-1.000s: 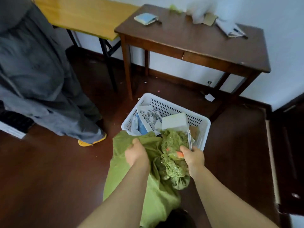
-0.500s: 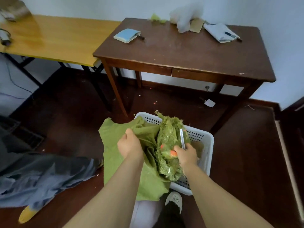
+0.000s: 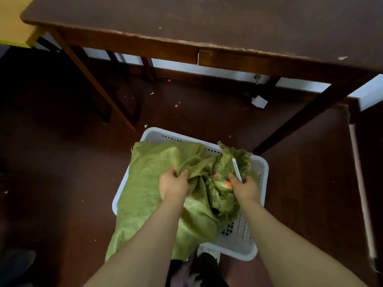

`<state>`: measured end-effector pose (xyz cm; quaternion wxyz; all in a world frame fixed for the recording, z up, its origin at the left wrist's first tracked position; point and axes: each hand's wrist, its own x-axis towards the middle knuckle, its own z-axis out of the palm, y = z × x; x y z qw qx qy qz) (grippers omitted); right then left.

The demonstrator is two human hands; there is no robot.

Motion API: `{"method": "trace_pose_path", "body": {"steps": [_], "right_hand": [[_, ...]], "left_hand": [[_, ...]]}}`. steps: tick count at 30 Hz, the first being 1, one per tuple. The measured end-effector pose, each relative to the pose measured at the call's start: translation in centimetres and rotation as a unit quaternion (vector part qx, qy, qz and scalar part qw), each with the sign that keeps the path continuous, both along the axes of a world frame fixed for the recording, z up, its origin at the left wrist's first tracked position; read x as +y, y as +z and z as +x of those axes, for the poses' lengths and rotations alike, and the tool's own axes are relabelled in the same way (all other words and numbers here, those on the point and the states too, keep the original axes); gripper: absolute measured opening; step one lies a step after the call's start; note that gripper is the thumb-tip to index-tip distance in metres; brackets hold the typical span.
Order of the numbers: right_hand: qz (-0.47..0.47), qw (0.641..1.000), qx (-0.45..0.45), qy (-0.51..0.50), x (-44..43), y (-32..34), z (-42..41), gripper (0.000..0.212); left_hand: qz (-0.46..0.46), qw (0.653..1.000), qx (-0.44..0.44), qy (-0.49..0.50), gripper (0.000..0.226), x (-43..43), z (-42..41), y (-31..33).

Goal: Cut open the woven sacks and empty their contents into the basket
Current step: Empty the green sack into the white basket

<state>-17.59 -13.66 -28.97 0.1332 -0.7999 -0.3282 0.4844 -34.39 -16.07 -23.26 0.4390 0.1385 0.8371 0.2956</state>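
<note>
A green woven sack (image 3: pixel 145 195) lies draped over the white perforated plastic basket (image 3: pixel 240 235) on the dark floor and covers most of its opening. My left hand (image 3: pixel 174 184) grips a fold of the sack near its middle. My right hand (image 3: pixel 245 187) clutches the crumpled, frayed sack end (image 3: pixel 226 168) together with a thin silver blade (image 3: pixel 236 169) that points up and away from me. Small orange spots show in the bunched fabric between my hands. The basket's contents are hidden under the sack.
A dark brown wooden table (image 3: pixel 207 23) with a drawer stands just beyond the basket, its right leg (image 3: pixel 300 119) slanting down close to the basket's far right corner. A yellow table corner (image 3: pixel 14 27) shows at top left. Paper scraps (image 3: pixel 259 101) litter the floor.
The view has tipped down and closer to the basket. The sack now lies lower over the basket. Both hands keep their grips. The person in grey at left is out of view.
</note>
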Motion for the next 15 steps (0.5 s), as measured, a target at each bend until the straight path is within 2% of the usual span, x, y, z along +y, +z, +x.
{"method": "trace_pose_path", "body": {"steps": [3, 5, 7, 9, 11, 13, 15], "right_hand": [[-0.034, 0.999, -0.003, -0.004, 1.1, -2.5, 0.7, 0.079], [-0.051, 0.998, 0.008, -0.022, 1.3, -4.2, 1.1, 0.093], [-0.061, 0.997, 0.001, -0.040, 1.1, -5.1, 1.4, 0.096], [-0.069, 0.995, -0.060, -0.041, 0.8, -5.8, 1.9, 0.087], [-0.051, 0.983, -0.165, -0.056, 0.1, -5.9, 2.4, 0.074], [0.013, 0.977, -0.200, -0.074, -0.7, -5.8, 2.2, 0.060], [0.074, 0.977, -0.195, -0.044, -0.8, -5.4, 1.1, 0.046]], "left_hand": [[-0.070, 0.986, 0.083, -0.124, 0.034, 0.5, -0.4, -3.8], [-0.094, 0.959, 0.154, -0.220, 0.033, 0.6, -0.3, -5.8], [-0.072, 0.924, 0.226, -0.299, 0.036, 0.8, -0.3, -7.0], [-0.016, 0.925, 0.240, -0.296, 0.043, 1.1, -0.5, -7.5], [0.022, 0.934, 0.255, -0.250, 0.038, 1.5, -1.4, -7.8], [0.010, 0.924, 0.310, -0.224, 0.033, 1.8, -3.0, -8.1], [-0.043, 0.921, 0.332, -0.196, 0.044, 2.2, -5.0, -8.3]]}}
